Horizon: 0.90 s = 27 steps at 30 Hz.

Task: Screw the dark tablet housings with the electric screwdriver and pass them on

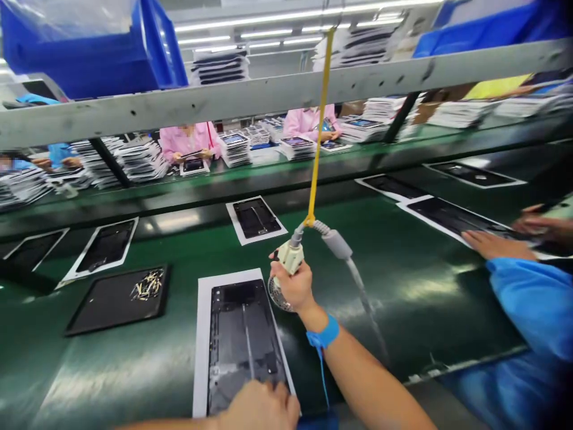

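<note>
A black tablet housing with a pale strip down its middle lies on a white sheet in front of me. Over its near end is my left hand, back upward and fingers curled; what is under the fingertips is hidden. My right hand is wrapped round a cream corded hand tool just past the housing's far right corner. A round perforated metal part shows beneath that tool, which hangs from a yellow strap. A blue band circles my right wrist.
Left of the housing sits a black tray with small metallic parts. More housings on sheets lie along the green bench. At right, a co-worker's blue sleeve and hands reach in. A grey rail and blue bins cross overhead.
</note>
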{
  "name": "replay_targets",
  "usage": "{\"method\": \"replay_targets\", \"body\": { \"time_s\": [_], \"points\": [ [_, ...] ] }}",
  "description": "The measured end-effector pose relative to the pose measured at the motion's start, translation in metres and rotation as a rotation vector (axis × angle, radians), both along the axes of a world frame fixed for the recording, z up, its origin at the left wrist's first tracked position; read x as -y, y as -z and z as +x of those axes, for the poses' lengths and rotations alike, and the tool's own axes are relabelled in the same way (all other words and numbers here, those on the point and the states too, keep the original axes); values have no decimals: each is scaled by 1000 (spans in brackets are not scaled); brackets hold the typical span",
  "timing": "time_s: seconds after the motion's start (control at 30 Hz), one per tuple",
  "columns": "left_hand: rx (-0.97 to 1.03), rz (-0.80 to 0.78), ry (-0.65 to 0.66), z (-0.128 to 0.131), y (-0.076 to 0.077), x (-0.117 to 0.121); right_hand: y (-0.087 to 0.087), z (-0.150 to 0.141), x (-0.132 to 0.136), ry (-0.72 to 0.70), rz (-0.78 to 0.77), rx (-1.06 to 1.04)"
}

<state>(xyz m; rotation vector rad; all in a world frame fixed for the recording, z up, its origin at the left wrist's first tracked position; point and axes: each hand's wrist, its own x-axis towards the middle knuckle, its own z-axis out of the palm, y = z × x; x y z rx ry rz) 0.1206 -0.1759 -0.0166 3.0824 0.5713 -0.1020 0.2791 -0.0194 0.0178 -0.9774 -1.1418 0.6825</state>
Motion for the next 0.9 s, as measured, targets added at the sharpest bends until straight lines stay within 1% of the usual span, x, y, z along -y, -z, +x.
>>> {"method": "replay_targets", "body": {
  "time_s": [0.1, 0.17, 0.2, 0.27, 0.33, 0.37, 0.4, 0.43, 0.47, 0.53, 0.57, 0.6, 0.63, 0.67, 0.7, 0.77, 0.83, 0.9],
  "points": [
    [30, 9, -1, 7, 16, 7, -6, -1, 4, 20, -1, 9],
    [25, -14, 12, 10, 20, 11, -8, -3, 5, 34, 6, 0],
    [16, -31, 13, 11, 20, 13, -8, -3, 6, 39, 8, -8],
    [2, -90, 30, 7, 13, 14, -7, -4, 7, 46, 4, -12],
    [16, -186, 22, -9, -4, 8, -5, -3, 7, 46, -3, -4],
    [39, -240, -19, -22, -16, 0, -5, -3, 7, 46, -6, 2],
    [66, -290, -95, -39, -29, -11, -4, -3, 7, 47, -6, 8],
    [91, -317, -240, -61, -42, -25, -4, -2, 7, 50, -5, 13],
    [100, -313, -423, -86, -55, -41, -4, -2, 7, 55, 0, 15],
    [85, -222, -834, -143, -75, -80, -4, -2, 7, 63, 14, 19],
    [66, -150, -1024, -172, -82, -99, -5, -3, 7, 63, 21, 24],
    [38, -78, -1171, -201, -86, -118, -5, -3, 7, 62, 27, 29],
    [6, -16, -1294, -228, -88, -134, -6, -3, 7, 59, 29, 33],
    [-24, 7, -1370, -251, -89, -148, -6, -3, 7, 57, 31, 37],
    [-32, 7, -1421, -271, -88, -159, -7, -2, 7, 57, 31, 38],
    [-20, -36, -1419, -300, -86, -173, -7, -2, 7, 61, 32, 42],
    [-1, -95, -1350, -316, -84, -179, -6, -1, 6, 66, 33, 52],
    [5, -145, -1273, -323, -82, -183, -5, 0, 6, 71, 36, 56]
  ]
}}
